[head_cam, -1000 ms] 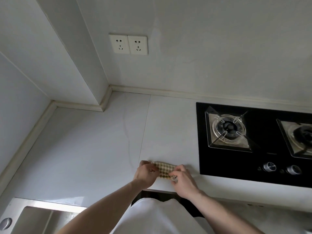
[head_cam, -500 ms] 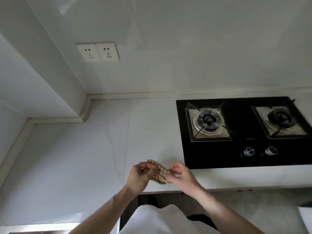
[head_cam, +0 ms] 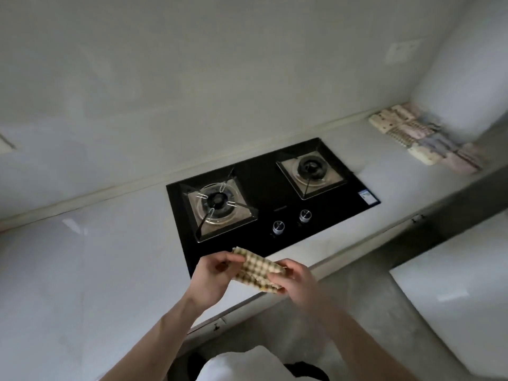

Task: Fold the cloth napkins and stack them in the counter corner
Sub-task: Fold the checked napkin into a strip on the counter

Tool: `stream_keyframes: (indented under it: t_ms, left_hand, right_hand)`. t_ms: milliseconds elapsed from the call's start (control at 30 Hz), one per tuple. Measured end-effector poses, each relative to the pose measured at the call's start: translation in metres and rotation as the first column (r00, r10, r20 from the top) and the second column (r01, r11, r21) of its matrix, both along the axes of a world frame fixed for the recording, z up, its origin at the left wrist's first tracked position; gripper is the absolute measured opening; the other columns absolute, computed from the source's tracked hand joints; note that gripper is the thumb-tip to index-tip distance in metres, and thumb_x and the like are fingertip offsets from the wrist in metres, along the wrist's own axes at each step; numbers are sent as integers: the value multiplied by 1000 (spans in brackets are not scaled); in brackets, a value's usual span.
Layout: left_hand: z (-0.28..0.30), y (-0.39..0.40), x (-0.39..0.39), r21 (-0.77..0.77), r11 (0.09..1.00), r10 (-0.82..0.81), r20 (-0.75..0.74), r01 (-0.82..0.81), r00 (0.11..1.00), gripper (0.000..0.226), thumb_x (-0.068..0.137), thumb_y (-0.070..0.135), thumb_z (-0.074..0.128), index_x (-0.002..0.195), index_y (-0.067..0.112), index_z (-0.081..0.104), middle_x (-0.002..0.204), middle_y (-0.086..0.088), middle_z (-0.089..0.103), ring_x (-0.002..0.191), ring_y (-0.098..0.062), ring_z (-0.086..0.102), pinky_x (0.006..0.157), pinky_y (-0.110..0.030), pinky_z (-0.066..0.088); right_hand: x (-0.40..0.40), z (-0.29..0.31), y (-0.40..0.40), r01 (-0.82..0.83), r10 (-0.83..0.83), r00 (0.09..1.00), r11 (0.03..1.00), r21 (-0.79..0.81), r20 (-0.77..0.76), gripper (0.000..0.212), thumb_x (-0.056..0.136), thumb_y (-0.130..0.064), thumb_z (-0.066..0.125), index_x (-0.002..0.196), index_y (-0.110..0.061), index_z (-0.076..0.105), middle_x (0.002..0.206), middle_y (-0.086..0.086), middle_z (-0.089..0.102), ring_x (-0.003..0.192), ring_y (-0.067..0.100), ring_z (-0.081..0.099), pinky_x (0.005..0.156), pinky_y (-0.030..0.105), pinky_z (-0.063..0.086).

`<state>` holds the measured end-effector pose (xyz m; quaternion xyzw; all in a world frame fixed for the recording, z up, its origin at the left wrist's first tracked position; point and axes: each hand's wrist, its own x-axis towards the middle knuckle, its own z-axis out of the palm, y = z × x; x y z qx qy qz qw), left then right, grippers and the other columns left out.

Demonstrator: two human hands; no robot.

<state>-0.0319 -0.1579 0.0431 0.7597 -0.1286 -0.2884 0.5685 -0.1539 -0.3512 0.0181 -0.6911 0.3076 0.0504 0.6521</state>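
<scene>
Both hands hold the checked napkin (head_cam: 257, 270) up off the counter (head_cam: 90, 259), low in the middle of the frame. The left hand (head_cam: 213, 276) pinches its upper left end, fingers curled over the cloth, and the right hand (head_cam: 295, 279) grips the lower right end, thumb on top and fingers tucked under. The napkin is a folded strip in tan and cream check, its long axis running from upper left down to lower right, the far end tipped slightly toward the hob (head_cam: 270, 196). It hangs just in front of the hob's near edge, over the counter's front lip. The black glass hob sits in the centre of the frame with two burners and two knobs (head_cam: 291, 221) toward its front. Far off in the upper right, along the wall at the counter's end, lies a row of folded napkins (head_cam: 420, 136) in pale cream, pink and bluish tones, side by side and touching; the blur there keeps me from counting them. No bowl, tray or other container shows anywhere on the counter.
</scene>
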Motion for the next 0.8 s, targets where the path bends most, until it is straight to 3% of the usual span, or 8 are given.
stream_keyframes:
  t_ms: [100,233,300,400,500,667,800]
  left_hand:
    - [1,-55,-19,20,997,-74,17,74,997,14,93,8,72,92,18,82,93,6,79,87,-8,73,77,-20,55]
    - [1,-124,-45,31,995,-92,39,91,995,14,88,5,77,85,18,81,79,6,76,65,-4,64,64,-18,50]
    - [0,-154,-56,50,991,-122,33,120,992,15,86,8,80,82,22,80,79,2,75,61,-10,60,60,-25,49]
    - [0,-197,-65,100,977,-192,29,189,981,14,84,12,82,79,25,77,84,1,74,61,-18,59,60,-36,51]
    - [0,-242,-66,167,952,-267,56,255,962,14,82,17,83,79,28,75,86,3,73,62,-16,65,64,-38,57]
    - [0,-325,-64,215,913,-373,96,347,923,22,81,24,85,91,17,66,84,5,70,63,-8,59,60,-23,52]
    - [-2,-400,-58,182,867,-483,86,463,871,23,80,21,86,92,18,66,87,2,70,77,-14,66,74,-30,59]
  right_hand:
    - [-31,4,-54,30,-30,1000,998,-61,-1,14,87,-16,76,100,-12,72,91,5,74,77,14,74,66,29,59]
    - [-66,12,-113,100,-100,995,992,-77,7,7,90,-16,73,96,-13,73,79,-2,72,69,8,70,62,24,55]
    - [-83,11,-138,131,-131,991,989,-66,8,3,90,-18,72,93,-17,74,77,-4,70,70,7,68,64,24,53]
    - [-106,7,-171,206,-204,979,977,-59,26,4,85,-24,74,89,-26,76,76,-3,72,71,13,67,67,31,53]
    - [-123,3,-199,294,-293,956,954,-50,30,6,91,-19,74,94,-24,76,78,-4,73,71,13,68,66,29,54]
    - [-142,3,-248,413,-412,911,909,-57,20,7,94,-20,71,101,-20,73,87,0,75,76,16,70,68,24,55]
    - [-150,10,-300,480,-482,876,873,-82,-12,5,93,-13,71,98,-14,71,86,4,74,72,12,68,65,22,54]
